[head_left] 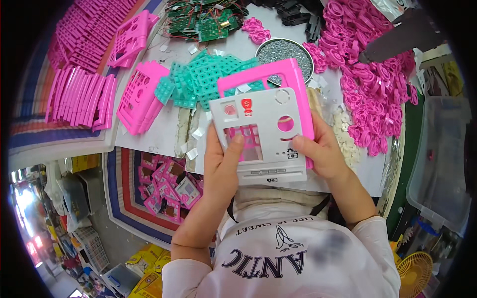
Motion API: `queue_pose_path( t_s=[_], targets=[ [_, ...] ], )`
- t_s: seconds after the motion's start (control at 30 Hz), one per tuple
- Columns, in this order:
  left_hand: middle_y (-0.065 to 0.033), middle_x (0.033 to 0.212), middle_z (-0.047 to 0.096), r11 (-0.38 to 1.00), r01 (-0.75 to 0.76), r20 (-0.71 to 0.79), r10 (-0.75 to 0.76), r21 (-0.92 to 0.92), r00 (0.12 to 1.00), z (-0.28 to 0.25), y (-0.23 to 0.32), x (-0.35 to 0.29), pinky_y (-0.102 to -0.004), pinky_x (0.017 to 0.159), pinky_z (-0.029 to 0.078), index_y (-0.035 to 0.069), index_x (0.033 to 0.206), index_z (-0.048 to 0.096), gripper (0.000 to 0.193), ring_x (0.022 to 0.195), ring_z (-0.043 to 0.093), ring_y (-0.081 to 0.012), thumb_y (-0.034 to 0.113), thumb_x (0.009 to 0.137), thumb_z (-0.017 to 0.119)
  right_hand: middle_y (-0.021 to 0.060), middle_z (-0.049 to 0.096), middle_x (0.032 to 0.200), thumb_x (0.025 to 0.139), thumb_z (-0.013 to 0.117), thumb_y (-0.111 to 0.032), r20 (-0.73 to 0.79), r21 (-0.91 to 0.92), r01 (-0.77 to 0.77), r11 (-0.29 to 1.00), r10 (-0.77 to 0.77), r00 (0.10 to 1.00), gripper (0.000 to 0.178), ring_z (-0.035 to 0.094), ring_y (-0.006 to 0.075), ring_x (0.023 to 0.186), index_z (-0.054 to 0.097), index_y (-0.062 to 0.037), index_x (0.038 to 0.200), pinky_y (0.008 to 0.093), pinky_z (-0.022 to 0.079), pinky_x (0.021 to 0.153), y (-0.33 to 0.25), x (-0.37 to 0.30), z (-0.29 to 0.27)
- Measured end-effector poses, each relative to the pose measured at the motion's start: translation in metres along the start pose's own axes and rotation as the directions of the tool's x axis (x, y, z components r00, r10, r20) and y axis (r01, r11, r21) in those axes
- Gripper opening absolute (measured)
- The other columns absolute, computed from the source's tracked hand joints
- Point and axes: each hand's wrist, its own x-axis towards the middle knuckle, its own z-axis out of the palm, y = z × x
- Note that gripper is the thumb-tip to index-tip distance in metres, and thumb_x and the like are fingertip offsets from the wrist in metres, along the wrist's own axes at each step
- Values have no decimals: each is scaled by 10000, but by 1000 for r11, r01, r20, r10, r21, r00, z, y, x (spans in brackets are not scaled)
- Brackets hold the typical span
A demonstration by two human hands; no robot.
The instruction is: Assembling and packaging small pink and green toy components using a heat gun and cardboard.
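Pinching from both sides, the thumbs lie flat on the front of a white panel [268, 111]! The left thumb angles up across its square window, the left hand's [221, 166] other fingers tucked behind the edge, mostly out of sight. Over on the right, the right hand [325, 154] sets its thumb near the lower right part of the face, fingers curled behind. And just behind that panel sits a pink casing [298, 77], handle uppermost, offset up and to the right. Both pieces are held tilted above the table's near edge, wrists raised, elbows bent and out wide, forearms slanting inward, framing the white shirt [308, 253]. Beyond the handle, a round dish [312, 64] of small metal pieces; left of that, a pile of teal keypads [211, 74]! Farther out, pink rings [372, 94] heap up on the right, green circuit boards [208, 22] crowd the far side, and pink casings stand in rows [82, 97] at left.
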Motion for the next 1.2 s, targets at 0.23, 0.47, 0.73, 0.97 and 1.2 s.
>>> queue_pose_path(
  t_s=[0.23, 0.47, 0.73, 0.97, 1.2],
  targets=[
    [-133, 1417, 391, 755, -166, 11, 206, 634, 978, 23, 22, 1, -318, 873, 493, -17, 1619, 180, 1187, 990, 494, -147, 81, 670, 885, 43, 628, 1223, 1016, 667, -182, -40, -135, 132, 982, -138, 990, 594, 590, 78, 1025, 399, 13, 1509, 249, 493, 870, 7, -11, 7],
    [-91, 1204, 458, 855, -179, -29, 221, 487, 975, 21, 28, 14, -254, 719, 431, 22, 1615, 275, 1204, 787, 427, -115, 171, 626, 945, 49, 630, 1177, 1077, 565, -249, 14, -134, 196, 971, -196, 981, 529, 575, 72, 962, 409, 15, 1508, 234, 482, 814, 11, -15, -1],
    [-70, 1162, 427, 851, -105, -10, 128, 515, 992, 17, -1, 10, -255, 695, 390, 0, 1616, 263, 1187, 781, 405, -124, 258, 674, 938, 70, 634, 1221, 1082, 549, -305, 56, -206, 259, 944, -253, 966, 519, 583, 119, 1065, 451, 12, 1481, 299, 492, 919, 22, -13, -3],
    [-64, 1128, 399, 855, -44, -86, 104, 517, 991, 23, -4, -3, -259, 714, 393, 0, 1618, 240, 1184, 779, 395, -119, 245, 686, 928, 76, 609, 1291, 942, 760, -216, 199, -226, 239, 944, -195, 960, 689, 580, 142, 1186, 421, -2, 1503, 329, 479, 1015, 6, -12, -6],
    [-132, 1291, 456, 647, -200, 57, 236, 736, 970, 22, -5, -1, -315, 903, 464, -29, 1602, 254, 1060, 969, 533, -161, 235, 772, 858, 83, 588, 1354, 874, 790, -99, 188, -118, 118, 986, -94, 978, 774, 562, 156, 1257, 388, -20, 1530, 345, 460, 1065, 7, -10, -11]
  ],
)
